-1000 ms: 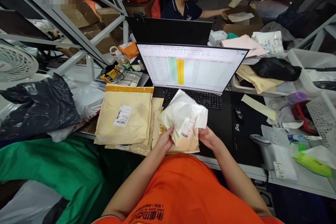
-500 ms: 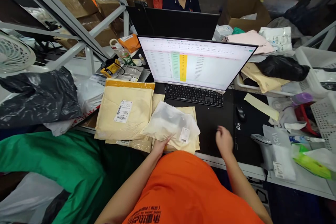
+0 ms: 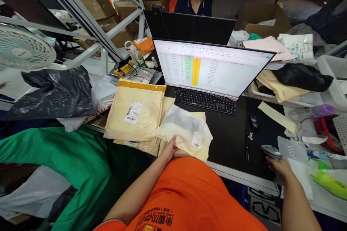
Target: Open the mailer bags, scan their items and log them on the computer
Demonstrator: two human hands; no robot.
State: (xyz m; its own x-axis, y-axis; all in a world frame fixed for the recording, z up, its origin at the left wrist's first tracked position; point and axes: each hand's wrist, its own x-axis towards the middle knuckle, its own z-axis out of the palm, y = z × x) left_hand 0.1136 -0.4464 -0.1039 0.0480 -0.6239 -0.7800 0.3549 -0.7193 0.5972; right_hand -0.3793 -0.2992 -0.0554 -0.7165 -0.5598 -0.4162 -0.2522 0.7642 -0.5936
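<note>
My left hand pinches the near edge of a translucent white plastic bag, thumb on top and fingers underneath. A small barcode label is stuck near the bag's right corner. Beneath the bag lie yellow padded envelopes, partly covered. To its left rests a larger yellow padded envelope with a white shipping label. At the right of the desk, my right hand is closed around the handle of a grey barcode scanner; part of the handle is hidden by the fingers.
Behind the bag stand a black keyboard and a monitor showing a spreadsheet. A mouse lies on the dark mat. Plastic packaging crowds the right edge. A fan stands left; a person sits behind the monitors.
My right hand has moved right from beside the keyboard and taken hold of the barcode scanner. My left hand still pinches the bag. The whole view has shifted slightly.
</note>
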